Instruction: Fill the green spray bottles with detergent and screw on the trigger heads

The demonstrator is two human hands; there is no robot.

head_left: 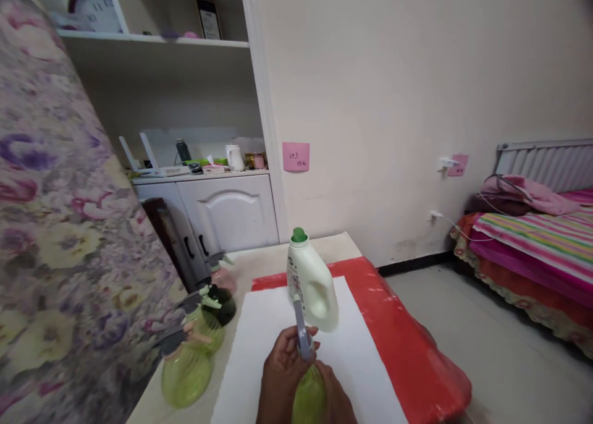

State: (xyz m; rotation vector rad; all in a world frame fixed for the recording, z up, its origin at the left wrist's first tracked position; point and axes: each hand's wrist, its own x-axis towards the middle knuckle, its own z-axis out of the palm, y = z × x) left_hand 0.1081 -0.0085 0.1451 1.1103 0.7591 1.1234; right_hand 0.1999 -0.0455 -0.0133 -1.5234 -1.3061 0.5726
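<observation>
The lower end of my bottle (309,399) runs out of view at the bottom edge, and my wrists are cut off there too. My fingers cover its neck, so I can't make out how the grey spray head (303,336) sits on it. The tip of that head crosses the lower label of the jug (319,288), whose print is too small for me to read. On the shelf, the clock (97,8) is cut off by the top edge and a divider, and the writing on the pink note (296,157) is only partly legible. The pale jug with its green cap (299,233) stands upright just beyond my hands, on the white paper (259,328), which lies over a red cover (386,328) on the table (340,246). Along the left side four more spray bottles stand in a row: a yellow-green one (185,377) nearest me, a second green one (210,334), a dark one (225,305) and a pink one (223,280), the nearer ones partly hiding those behind. The flowered curtain (60,226) hangs past them, and a bed (542,251) is well apart on the right. My bottle is between my hands, above the paper: my left hand (283,367) is closed around the neck and spray head, and my right hand (334,396) curls against the body's right side, its fingertips mostly hidden.
</observation>
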